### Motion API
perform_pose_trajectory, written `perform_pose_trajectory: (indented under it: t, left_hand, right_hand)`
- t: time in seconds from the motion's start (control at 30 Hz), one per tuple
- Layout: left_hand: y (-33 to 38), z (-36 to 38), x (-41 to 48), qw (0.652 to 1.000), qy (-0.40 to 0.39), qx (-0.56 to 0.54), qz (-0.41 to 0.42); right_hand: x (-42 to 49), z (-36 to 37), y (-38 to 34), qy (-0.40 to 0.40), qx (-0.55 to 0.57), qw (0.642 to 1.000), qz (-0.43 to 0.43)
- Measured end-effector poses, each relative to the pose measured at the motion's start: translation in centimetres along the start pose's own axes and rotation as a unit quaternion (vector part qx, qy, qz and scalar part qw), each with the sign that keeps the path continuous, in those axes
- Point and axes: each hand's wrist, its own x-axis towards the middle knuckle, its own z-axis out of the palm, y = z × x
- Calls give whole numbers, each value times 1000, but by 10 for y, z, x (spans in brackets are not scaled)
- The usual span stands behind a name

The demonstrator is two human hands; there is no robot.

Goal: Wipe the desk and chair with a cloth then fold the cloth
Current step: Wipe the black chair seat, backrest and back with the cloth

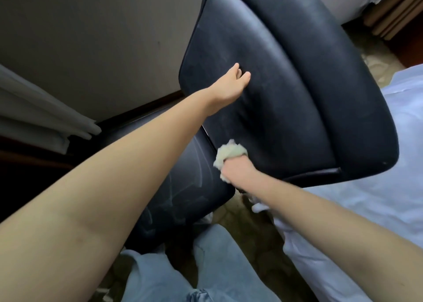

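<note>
Resting on the backrest of the black leather office chair (286,100), our left hand (229,84) has its fingers straight and grips nothing. Lower down, at the backrest's bottom edge just above the seat (183,187) (pale streaks show on it), our right hand (238,172) clenches a crumpled cream cloth (229,154) against the leather. White bedding (366,187) lies to the right.

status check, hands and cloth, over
Left hand pressed on chair back, bracing. Right hand grips bunched cloth at its lower edge. Nothing in the way.
</note>
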Motion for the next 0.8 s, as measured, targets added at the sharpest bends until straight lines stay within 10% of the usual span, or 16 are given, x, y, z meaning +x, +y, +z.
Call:
perform_pose_trajectory:
  t: [0.37,0.6,0.8]
  left_hand:
    - [-7,-18,3,998,62,23,-20]
    - [-21,-28,-4,998,60,11,-35]
    - [-37,-41,-13,994,100,-5,-52]
  right_hand:
    - [4,-9,29,96,59,994,0]
    - [-32,55,-24,-151,72,981,-100]
    - [0,4,14,74,7,997,18]
